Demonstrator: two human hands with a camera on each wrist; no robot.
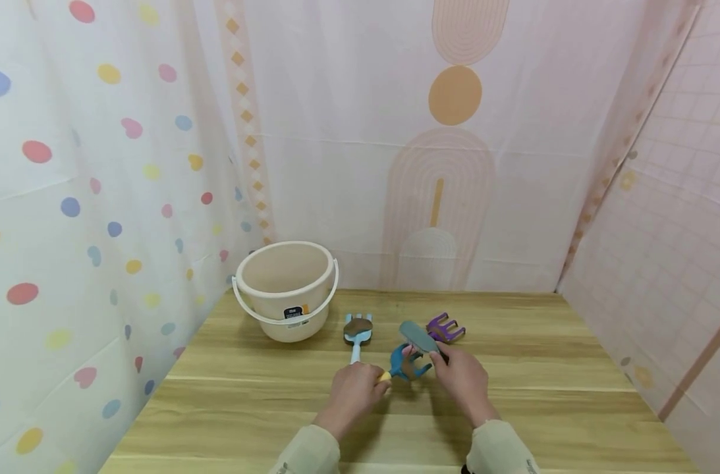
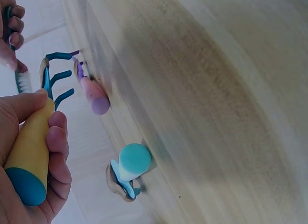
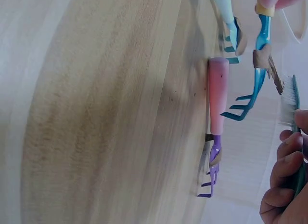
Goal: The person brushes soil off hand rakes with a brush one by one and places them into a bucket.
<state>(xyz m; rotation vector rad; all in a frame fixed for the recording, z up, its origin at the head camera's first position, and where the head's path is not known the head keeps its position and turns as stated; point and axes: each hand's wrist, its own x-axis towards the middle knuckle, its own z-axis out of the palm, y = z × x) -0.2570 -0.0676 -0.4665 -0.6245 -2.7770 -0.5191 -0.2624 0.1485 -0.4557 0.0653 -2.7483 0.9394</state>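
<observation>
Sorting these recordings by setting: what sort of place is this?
Probably a makeshift indoor workspace: patterned curtains hang behind and beside a wood-grain table, and a bucket stands on it.

Room at the right of the tabletop [image 1: 561, 388], crowding at centre
Bare wood also runs along the lower left of the frame. The bucket [image 1: 294, 306] blocks centre-left, leaving a narrow lane before the light-blue fork [image 1: 356, 353]. Between left grip [image 1: 354, 391] and right grip [image 1: 463, 380], the teal rake [image 1: 398, 363] and brush [image 1: 417, 337] fill the gap; the purple fork [image 1: 444, 329] lies beyond.
</observation>
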